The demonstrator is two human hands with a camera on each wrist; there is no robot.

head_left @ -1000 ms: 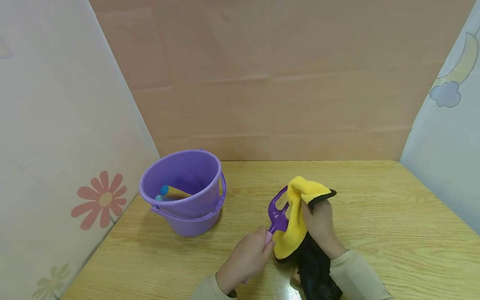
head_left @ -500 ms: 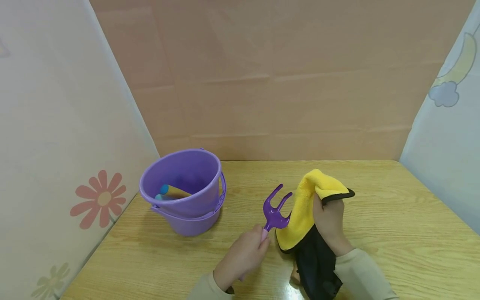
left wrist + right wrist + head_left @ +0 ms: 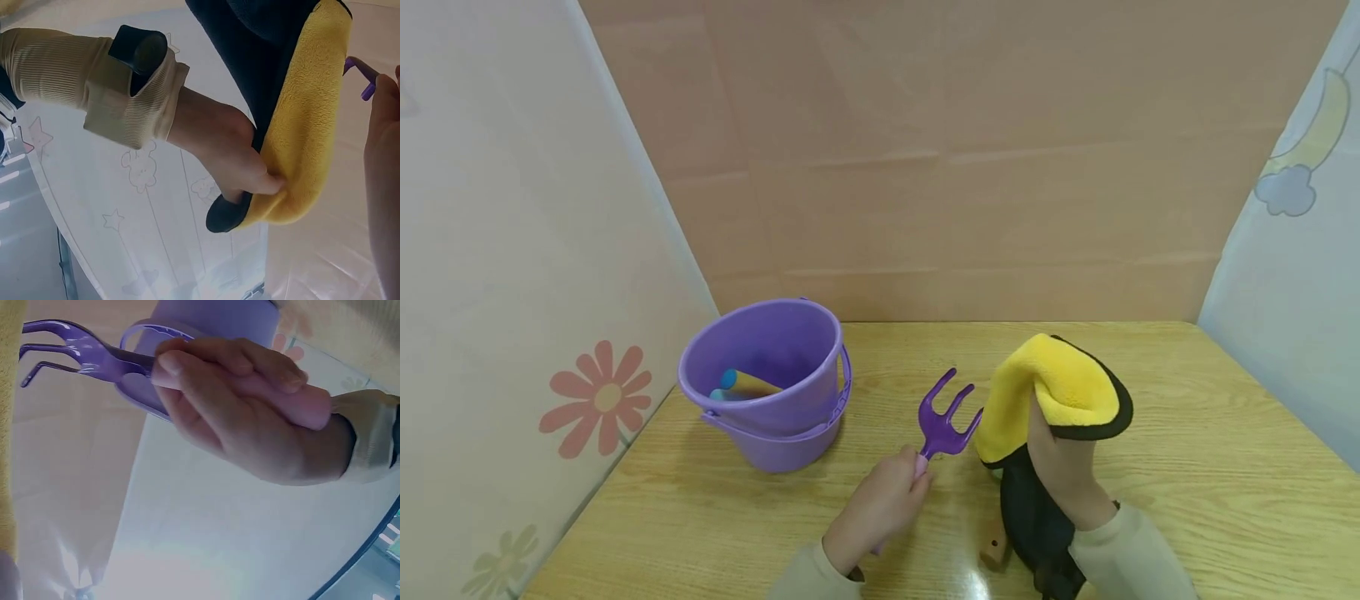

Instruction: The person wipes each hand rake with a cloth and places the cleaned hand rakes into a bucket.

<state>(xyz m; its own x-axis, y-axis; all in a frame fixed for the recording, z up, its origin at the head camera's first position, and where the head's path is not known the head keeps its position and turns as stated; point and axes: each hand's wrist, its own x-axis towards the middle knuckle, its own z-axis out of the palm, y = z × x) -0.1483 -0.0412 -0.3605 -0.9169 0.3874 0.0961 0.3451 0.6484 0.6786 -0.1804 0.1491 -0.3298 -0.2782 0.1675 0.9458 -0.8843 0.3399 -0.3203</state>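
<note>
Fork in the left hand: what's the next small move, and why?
Probably the left hand should carry the fork towards the upper bucket: the cloth doesn't cover it, and the bucket, on that hand's side, already holds a yellow piece.

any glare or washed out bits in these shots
Head: white glare on the light-brown wooden table near the picture's bottom; right wrist: pale wall washed out low down, highlights on the glossy purple plastic fork; left wrist: no glare on the yellow plush cloth.

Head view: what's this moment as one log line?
left hand: grips pink-handled purple plastic fork | right hand: holds yellow-and-black fleecy cloth | stacked purple plastic buckets: farther left
</note>
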